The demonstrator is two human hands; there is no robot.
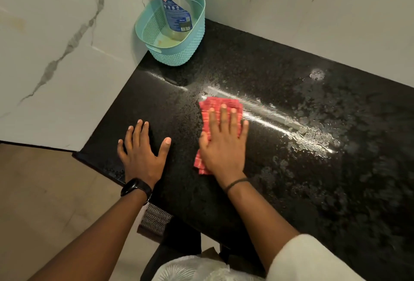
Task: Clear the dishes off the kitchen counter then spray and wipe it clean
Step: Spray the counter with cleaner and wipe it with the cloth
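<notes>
Right hand [224, 146] pressed flat on red cloth [220, 103], fingers straight; blur perhaps hid the thumb's hold | left hand [143, 148] splayed, holding nothing | cloth lay on wet black counter [268, 67], well in front of teal basket [179, 56] | folded, checked, soft, limp, probably damp; best pinned under the palm.

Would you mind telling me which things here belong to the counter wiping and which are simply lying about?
In the job: red checked cloth under the flat right hand; wet black speckled stone counter; clear spray bottle with blue label; left hand flat on the counter.
Lying about: teal plastic basket holding the bottle; black wristwatch.
</notes>
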